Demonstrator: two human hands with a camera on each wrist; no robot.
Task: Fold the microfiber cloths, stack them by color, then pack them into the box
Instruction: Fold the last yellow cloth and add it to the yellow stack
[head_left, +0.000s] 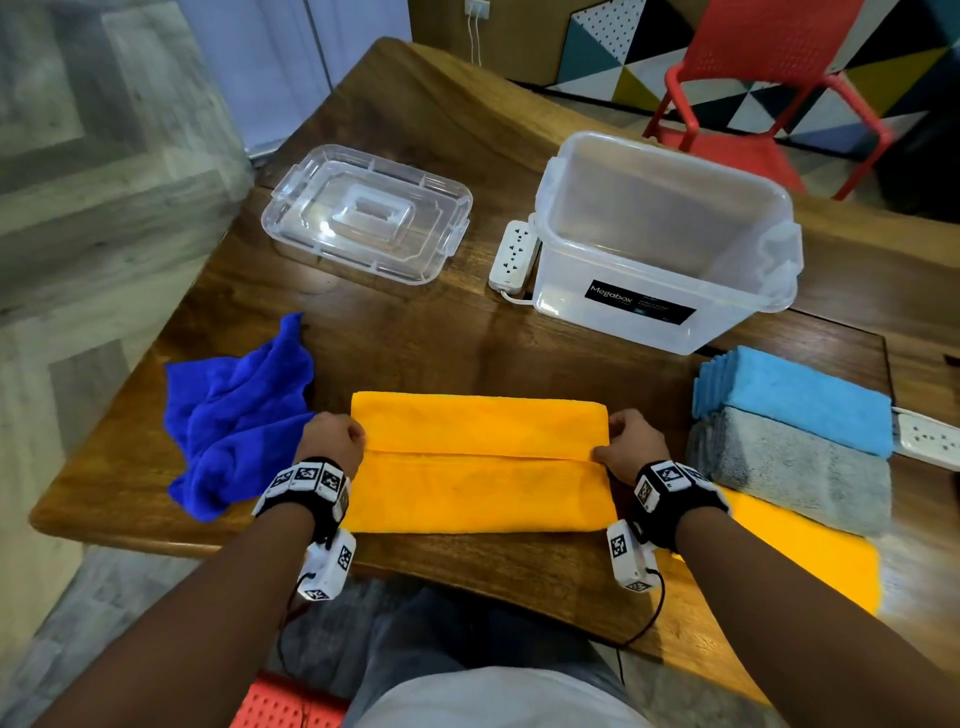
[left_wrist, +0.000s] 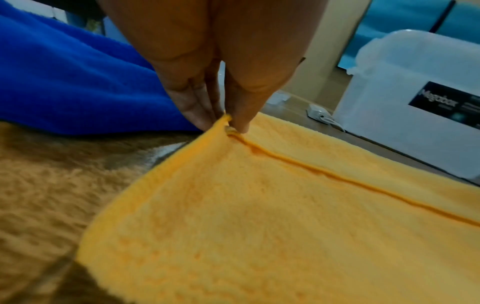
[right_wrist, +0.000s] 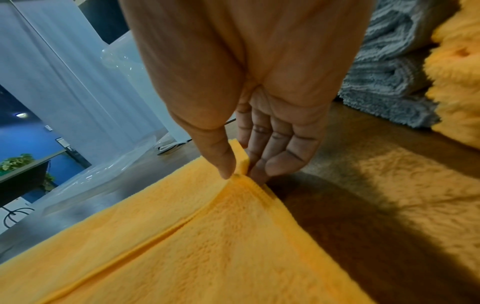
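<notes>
An orange cloth (head_left: 478, 462) lies spread on the wooden table (head_left: 441, 322) in front of me, its far part folded toward me so an edge runs across the middle. My left hand (head_left: 337, 441) pinches that folded edge's left corner (left_wrist: 226, 123) between thumb and fingers. My right hand (head_left: 631, 441) pinches the right corner (right_wrist: 240, 164) the same way. A crumpled dark blue cloth (head_left: 239, 410) lies at the left. The clear plastic box (head_left: 670, 239) stands open at the back right.
The box's clear lid (head_left: 363, 213) lies at the back left, a white power strip (head_left: 511, 254) beside the box. Folded light blue cloths (head_left: 800, 395), grey cloths (head_left: 795, 467) and orange cloths (head_left: 810, 551) are stacked at the right. A red chair (head_left: 769, 98) stands beyond the table.
</notes>
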